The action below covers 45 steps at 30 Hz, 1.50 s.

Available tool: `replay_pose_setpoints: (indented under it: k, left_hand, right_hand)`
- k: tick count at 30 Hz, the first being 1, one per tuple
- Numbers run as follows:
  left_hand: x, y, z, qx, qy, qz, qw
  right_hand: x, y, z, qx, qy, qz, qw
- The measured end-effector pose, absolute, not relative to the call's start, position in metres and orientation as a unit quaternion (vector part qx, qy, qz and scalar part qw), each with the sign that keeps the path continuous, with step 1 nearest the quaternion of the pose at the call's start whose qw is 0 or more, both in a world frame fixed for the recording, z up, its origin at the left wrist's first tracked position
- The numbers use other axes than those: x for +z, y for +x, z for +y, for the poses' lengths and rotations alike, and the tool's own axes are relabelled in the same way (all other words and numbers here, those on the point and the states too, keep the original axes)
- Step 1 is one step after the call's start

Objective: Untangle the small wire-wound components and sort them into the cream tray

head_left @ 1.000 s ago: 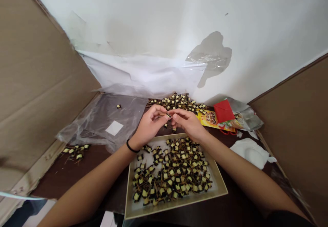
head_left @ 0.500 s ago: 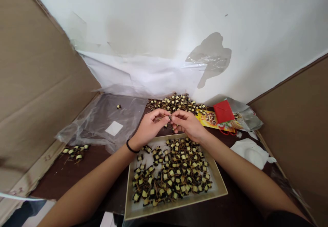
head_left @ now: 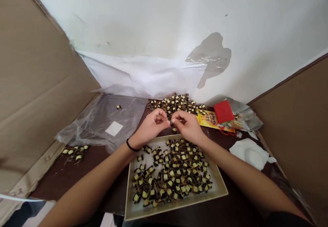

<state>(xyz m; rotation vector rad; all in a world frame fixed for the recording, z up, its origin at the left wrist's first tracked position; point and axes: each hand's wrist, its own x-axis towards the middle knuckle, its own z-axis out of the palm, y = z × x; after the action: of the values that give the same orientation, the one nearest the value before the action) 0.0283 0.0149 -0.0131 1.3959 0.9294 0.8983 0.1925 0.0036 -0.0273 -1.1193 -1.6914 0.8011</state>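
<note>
Both my hands meet above the far edge of a shallow beige tray (head_left: pixel 220 186) holding several small black-and-yellow wired parts. My left hand (head_left: pixel 150 127), a black band on its wrist, and my right hand (head_left: pixel 188 126) pinch one such small part (head_left: pixel 170 121) between their fingertips. Beyond the hands a loose pile of the same parts (head_left: pixel 176 103) lies on the dark table by the wall.
A clear plastic bag (head_left: pixel 102 121) with one stray part lies at the left, a few parts (head_left: pixel 74 151) near the left edge. A red envelope (head_left: pixel 223 110) on a yellow snack packet (head_left: pixel 211 119), and white tissue (head_left: pixel 252 153), lie at the right. Cardboard walls flank both sides.
My hands have drawn slightly closer together and lower, fingers tightening on the small part. Nothing else has moved.
</note>
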Motion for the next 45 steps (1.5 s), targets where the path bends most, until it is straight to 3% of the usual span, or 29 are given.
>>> replay_pose_setpoints:
  k: [8, 15, 24, 30, 36, 45]
  left_hand:
    - [-0.016, 0.028, 0.016, 0.365, 0.596, 0.427, 0.574]
    - [-0.018, 0.030, 0.016, 0.369, 0.622, 0.441, 0.531]
    - [-0.015, 0.035, 0.012, 0.433, 0.588, 0.464, 0.503]
    - [-0.014, 0.035, 0.011, 0.460, 0.551, 0.456, 0.526]
    - [-0.015, 0.034, 0.012, 0.468, 0.545, 0.435, 0.544]
    - [-0.014, 0.032, 0.012, 0.452, 0.605, 0.414, 0.507]
  right_hand:
    - [-0.030, 0.193, 0.002, 0.130, -0.423, -0.770, 0.460]
    - [-0.030, 0.193, -0.006, -0.060, -0.408, -0.830, 0.376]
    - [-0.027, 0.189, -0.009, -0.129, -0.365, -0.834, 0.394]
    - [-0.027, 0.191, -0.010, -0.083, -0.345, -0.829, 0.432]
    - [-0.024, 0.189, -0.007, 0.092, -0.383, -0.761, 0.516]
    - [-0.024, 0.192, -0.001, 0.244, -0.435, -0.693, 0.522]
